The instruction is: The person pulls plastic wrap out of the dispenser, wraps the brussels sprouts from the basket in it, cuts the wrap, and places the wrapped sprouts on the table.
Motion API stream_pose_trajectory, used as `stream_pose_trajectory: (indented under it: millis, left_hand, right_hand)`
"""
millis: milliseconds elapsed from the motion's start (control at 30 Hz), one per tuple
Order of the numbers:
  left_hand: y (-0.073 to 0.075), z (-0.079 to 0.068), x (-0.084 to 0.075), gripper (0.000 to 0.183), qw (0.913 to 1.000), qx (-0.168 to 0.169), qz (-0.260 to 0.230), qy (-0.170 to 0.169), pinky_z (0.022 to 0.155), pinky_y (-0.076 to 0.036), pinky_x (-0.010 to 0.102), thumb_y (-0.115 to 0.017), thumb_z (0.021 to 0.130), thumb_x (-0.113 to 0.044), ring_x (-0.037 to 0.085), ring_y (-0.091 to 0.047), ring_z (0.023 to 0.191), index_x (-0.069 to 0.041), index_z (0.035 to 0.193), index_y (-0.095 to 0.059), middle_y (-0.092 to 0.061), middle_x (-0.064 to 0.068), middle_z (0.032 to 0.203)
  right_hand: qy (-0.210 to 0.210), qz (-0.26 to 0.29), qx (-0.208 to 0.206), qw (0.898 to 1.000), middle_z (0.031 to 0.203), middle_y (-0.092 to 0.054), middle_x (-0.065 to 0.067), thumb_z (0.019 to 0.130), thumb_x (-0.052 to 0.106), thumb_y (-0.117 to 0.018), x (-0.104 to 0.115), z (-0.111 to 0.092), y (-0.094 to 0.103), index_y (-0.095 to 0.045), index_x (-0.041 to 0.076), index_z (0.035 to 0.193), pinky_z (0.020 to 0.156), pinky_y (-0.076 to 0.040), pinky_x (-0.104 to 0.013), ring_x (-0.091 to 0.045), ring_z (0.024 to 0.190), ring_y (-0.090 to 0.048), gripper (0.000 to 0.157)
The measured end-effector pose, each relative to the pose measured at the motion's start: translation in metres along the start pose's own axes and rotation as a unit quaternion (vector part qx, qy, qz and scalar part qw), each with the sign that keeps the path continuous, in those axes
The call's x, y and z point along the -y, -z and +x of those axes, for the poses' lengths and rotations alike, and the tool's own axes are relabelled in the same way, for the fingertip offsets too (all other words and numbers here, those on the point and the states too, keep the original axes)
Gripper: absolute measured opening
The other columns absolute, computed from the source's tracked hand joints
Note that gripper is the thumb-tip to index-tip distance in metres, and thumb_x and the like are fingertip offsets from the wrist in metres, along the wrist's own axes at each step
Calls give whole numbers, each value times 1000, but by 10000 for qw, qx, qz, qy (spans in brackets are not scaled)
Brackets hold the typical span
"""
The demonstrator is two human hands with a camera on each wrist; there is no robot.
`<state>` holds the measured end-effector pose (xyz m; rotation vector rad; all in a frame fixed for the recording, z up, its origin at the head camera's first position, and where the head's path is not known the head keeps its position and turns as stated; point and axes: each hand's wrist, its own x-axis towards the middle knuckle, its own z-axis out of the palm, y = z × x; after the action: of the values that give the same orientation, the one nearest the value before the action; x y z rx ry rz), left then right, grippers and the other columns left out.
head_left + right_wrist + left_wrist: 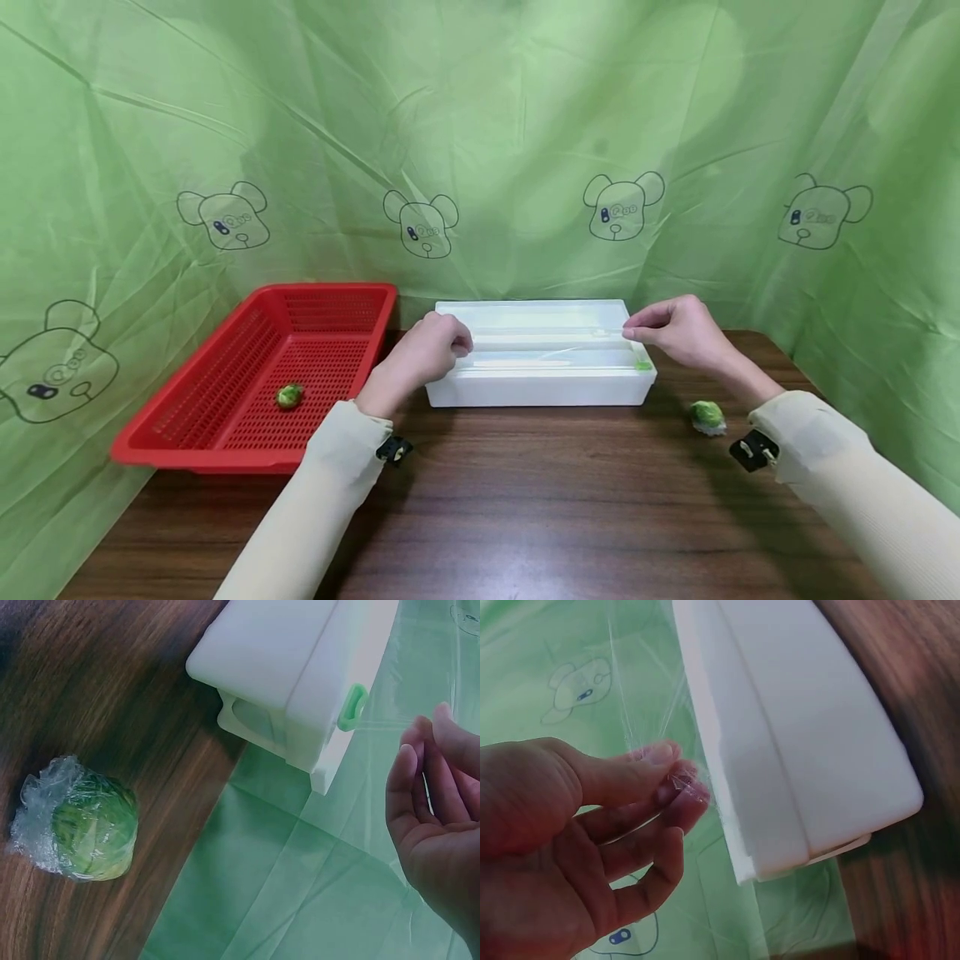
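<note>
A white cling film dispenser box [540,390] stands on the table, with a clear sheet of cling film [555,358] stretched across its top. At the left end, my left hand [423,354] pinches the film between thumb and fingers; the left wrist view shows the film [651,724] creased at the fingertips. My right hand [678,332] pinches the film's other side at the box's right end. Close by is the green slider [352,707] on the box edge. A small Brussels sprout wrapped in film [94,829] lies on the table below my right hand.
A red perforated basket [255,457] stands on the left with one unwrapped Brussels sprout [288,396] inside. Green sheeting [517,150] printed with bear heads hangs behind and at both sides of the brown wooden table [525,500].
</note>
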<state>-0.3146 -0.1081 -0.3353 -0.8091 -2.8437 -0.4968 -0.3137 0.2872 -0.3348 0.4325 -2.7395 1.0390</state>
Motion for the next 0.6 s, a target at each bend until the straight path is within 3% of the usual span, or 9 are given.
stream_pose_trajectory:
  millis: [200,367,500,600]
  left_hand:
    - [5,1,0,24,9978,-578,-190,263,73,-49,37,-61,93,6,22,-56,79,-8,86,-79,-66,2,81]
    - [8,3,0,24,9945,-1005,-165,231,74,-50,37,-63,92,7,23,-57,78,-10,85,-79,-67,2,81]
    - [12,6,1,25,9932,-1149,-134,92,73,-50,36,-67,90,9,22,-56,75,-12,81,-79,-66,1,76]
    - [15,7,1,19,9932,-1154,-126,36,75,-54,37,-74,91,4,20,-62,77,-11,82,-81,-71,1,78]
  right_hand:
    - [7,49,-11,10000,92,-79,-6,94,22,-83,0,-1,0,-83,6,102,70,-53,-23,-18,86,-72,18]
    - [41,61,-93,9999,93,-79,-6,95,23,-82,4,-1,2,-83,6,102,69,-53,-23,-21,86,-73,18]
    - [75,29,-137,9999,94,-79,-7,94,25,-83,8,-1,6,-83,6,104,68,-52,-23,-21,86,-73,21]
    - [81,48,-151,9998,94,-80,-7,94,25,-83,9,-1,9,-83,7,104,69,-52,-22,-15,85,-72,22]
